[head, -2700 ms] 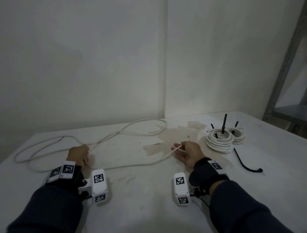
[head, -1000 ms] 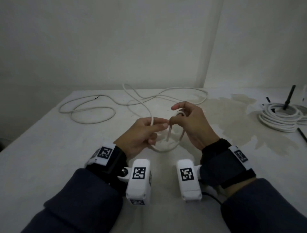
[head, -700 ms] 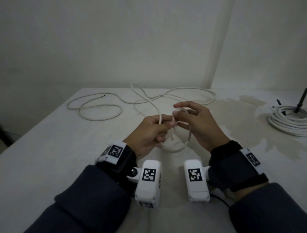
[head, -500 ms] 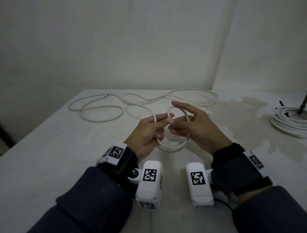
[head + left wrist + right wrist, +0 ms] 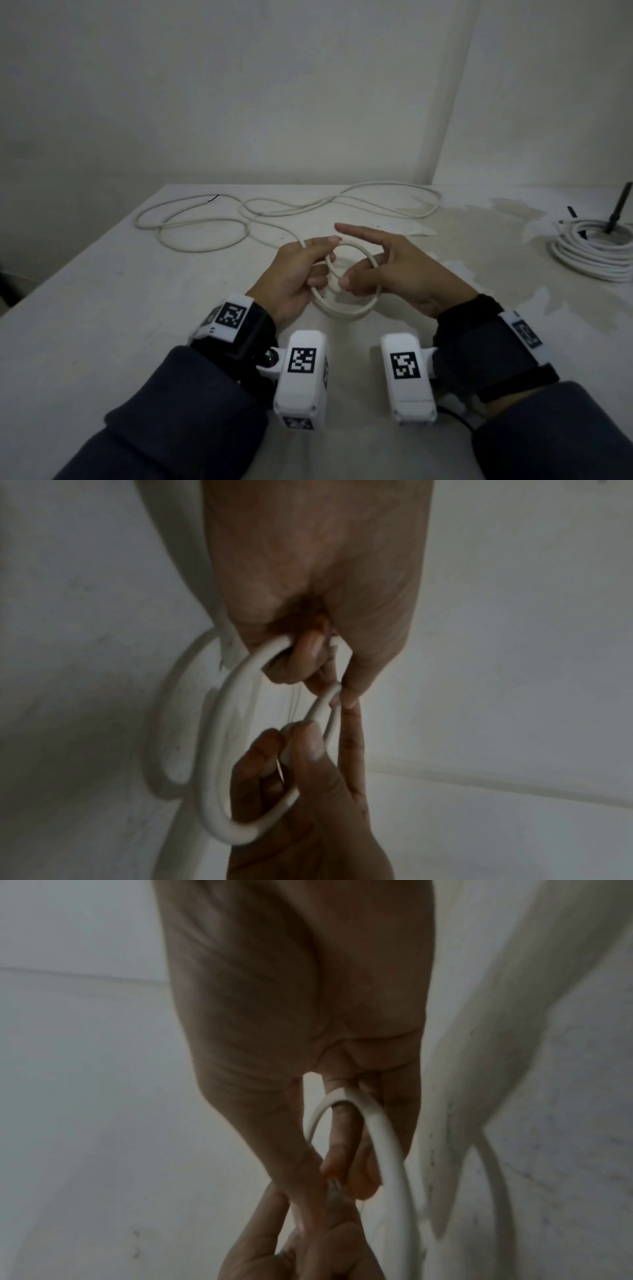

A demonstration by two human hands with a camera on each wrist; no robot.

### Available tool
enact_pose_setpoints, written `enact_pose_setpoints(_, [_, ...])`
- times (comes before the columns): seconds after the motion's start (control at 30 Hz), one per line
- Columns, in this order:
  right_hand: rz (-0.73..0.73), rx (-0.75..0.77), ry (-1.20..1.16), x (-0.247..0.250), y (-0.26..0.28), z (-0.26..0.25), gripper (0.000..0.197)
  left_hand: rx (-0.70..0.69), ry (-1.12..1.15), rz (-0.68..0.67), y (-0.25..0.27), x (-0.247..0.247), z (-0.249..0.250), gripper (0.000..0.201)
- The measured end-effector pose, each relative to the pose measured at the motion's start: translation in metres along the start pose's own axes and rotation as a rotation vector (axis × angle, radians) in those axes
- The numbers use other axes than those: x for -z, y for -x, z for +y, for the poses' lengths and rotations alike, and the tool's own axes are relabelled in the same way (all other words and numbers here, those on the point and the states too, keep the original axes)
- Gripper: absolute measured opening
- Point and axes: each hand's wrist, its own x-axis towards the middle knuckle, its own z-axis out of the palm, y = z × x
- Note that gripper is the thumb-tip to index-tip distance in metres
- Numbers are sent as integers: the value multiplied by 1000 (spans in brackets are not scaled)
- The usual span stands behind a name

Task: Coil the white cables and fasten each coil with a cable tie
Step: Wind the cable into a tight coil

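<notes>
A long white cable (image 5: 191,236) lies in loose bends across the far left of the table (image 5: 102,325). Its near end is wound into a small loop (image 5: 346,310) held just above the table between both hands. My left hand (image 5: 318,246) pinches the loop's top between thumb and forefinger. My right hand (image 5: 352,270) has the loop round its fingers, its thumb pressing the cable and its forefinger pointing straight out. The left wrist view shows the loop (image 5: 212,750) hanging from curled left fingers (image 5: 308,653). In the right wrist view the cable (image 5: 387,1145) bends over a right finger.
Two finished white coils (image 5: 596,253) with upright black cable ties (image 5: 618,212) lie at the table's right side. A pale brown stain (image 5: 479,240) spreads over the middle right. The table's left edge and two walls close the space.
The hands picked the cable's end up off the table, came together and wound it into a small loop. The loop has widened, and the right forefinger has stretched out.
</notes>
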Motion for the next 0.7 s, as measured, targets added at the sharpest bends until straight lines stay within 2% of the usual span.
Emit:
enact_pose_setpoints(0.1, [135, 32, -128, 7, -2, -1, 71, -52, 83, 46, -2, -1, 1, 17])
enact_pose_setpoints(0.17, [196, 65, -267, 11, -3, 0, 68, -61, 103, 30, -2, -1, 2, 17])
enact_pose_setpoints(0.33, [295, 158, -571, 12, -7, -1, 60, -14, 92, -130, 2, 0, 1, 5])
enact_pose_setpoints(0.47, [323, 145, -869, 2, -12, 3, 41, 20, 158, -216, 3, -2, -1, 17])
enact_pose_setpoints(0.53, [284, 91, -844, -5, -14, 5, 19, -9, 157, -226, 4, -3, -1, 15])
enact_pose_setpoints(0.57, [270, 61, -789, -7, -14, 6, 16, -24, 143, -231, 5, -4, -1, 12])
enact_pose_setpoints(0.7, [325, 34, -717, -10, -15, 8, 29, -3, 69, -219, 8, -6, -3, 8])
